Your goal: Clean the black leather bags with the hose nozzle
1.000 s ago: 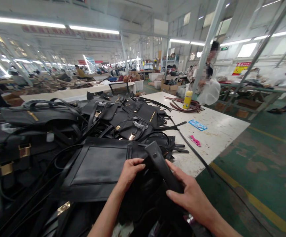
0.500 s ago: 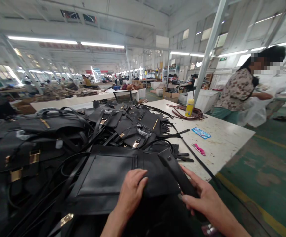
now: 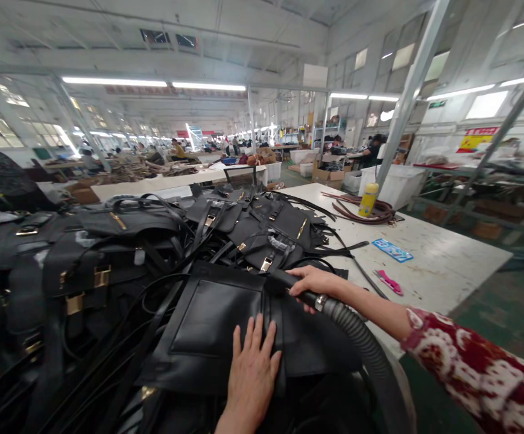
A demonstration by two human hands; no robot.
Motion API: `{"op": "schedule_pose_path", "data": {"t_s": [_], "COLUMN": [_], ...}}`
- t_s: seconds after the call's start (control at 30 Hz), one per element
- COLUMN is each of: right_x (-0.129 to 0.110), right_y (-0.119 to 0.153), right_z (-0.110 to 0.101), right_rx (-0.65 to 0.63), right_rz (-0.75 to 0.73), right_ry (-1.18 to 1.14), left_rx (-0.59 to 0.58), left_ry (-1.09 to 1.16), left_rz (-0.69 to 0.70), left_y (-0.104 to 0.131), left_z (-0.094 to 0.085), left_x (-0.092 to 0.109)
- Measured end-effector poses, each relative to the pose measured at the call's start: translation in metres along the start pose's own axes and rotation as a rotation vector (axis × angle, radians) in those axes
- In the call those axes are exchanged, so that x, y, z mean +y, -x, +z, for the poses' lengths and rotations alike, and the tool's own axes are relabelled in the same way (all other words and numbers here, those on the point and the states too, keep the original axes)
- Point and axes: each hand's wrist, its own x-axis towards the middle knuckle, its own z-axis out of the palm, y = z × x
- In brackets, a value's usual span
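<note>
A black leather bag (image 3: 219, 319) with a stitched rectangular pocket lies in front of me on a heap of similar bags. My left hand (image 3: 253, 367) presses on it, palm down, fingers stretched out. My right hand (image 3: 311, 286) is closed around a black vacuum cleaner nozzle (image 3: 284, 281), whose flat end lies at the bag's upper edge. A metal clamp (image 3: 320, 302) joins the nozzle to a ribbed grey hose (image 3: 356, 331), which curves down to the right of the bag. The hand hides part of the nozzle's grip.
Black bags (image 3: 103, 259) with gold buckles and loose straps pile up to the left and behind. On the white table (image 3: 451, 253) are a pink cutter (image 3: 389, 282), a blue-and-white card (image 3: 392, 249), a yellow bottle (image 3: 368, 199) and coiled brown straps (image 3: 345, 208). A person (image 3: 8, 178) stands far left.
My right hand has carried the nozzle from the bag's right side up and left to its upper edge. My left hand has flattened out on the bag. The view has turned, and the person at right is gone.
</note>
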Motion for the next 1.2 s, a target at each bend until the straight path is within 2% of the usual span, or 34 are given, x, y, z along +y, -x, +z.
{"op": "schedule_pose_path", "data": {"t_s": [0.1, 0.17, 0.23, 0.37, 0.43, 0.5, 0.57, 0.67, 0.87, 1.0, 1.2], "right_x": [0.007, 0.014, 0.02, 0.029, 0.031, 0.033, 0.033, 0.032, 0.034, 0.039, 0.04], "right_y": [-0.004, 0.007, 0.022, 0.054, 0.065, 0.072, 0.076, 0.075, 0.066, 0.057, 0.049], "right_z": [0.007, 0.012, 0.014, 0.013, 0.012, 0.01, 0.01, 0.012, 0.027, 0.041, 0.052], "right_rx": [0.165, 0.234, 0.252, 0.25, 0.266, 0.284, 0.289, 0.268, 0.085, 0.029, 0.022], "right_rz": [-0.129, -0.191, -0.211, -0.167, -0.135, -0.117, -0.104, -0.069, -0.098, -0.072, -0.026], "right_ry": [-0.022, -0.047, -0.062, -0.094, -0.122, -0.138, -0.149, -0.171, -0.252, -0.218, -0.235], "left_rx": [-0.048, -0.081, -0.129, -0.325, -0.413, -0.462, -0.473, -0.497, -0.646, -0.634, -0.595], "left_ry": [0.152, 0.272, 0.365, 0.442, 0.469, 0.511, 0.57, 0.693, 1.094, 1.306, 1.489], "left_rz": [-0.062, -0.102, -0.096, -0.043, -0.048, -0.056, -0.068, -0.107, -0.2, -0.281, -0.395], "left_y": [-0.019, -0.048, -0.086, -0.163, -0.188, -0.2, -0.202, -0.191, -0.161, -0.153, -0.148], "left_z": [-0.012, -0.019, -0.02, -0.005, 0.005, 0.012, 0.014, 0.009, 0.005, 0.015, 0.026], "left_x": [-0.013, -0.026, -0.041, -0.062, -0.067, -0.069, -0.072, -0.078, -0.091, -0.092, -0.094]}}
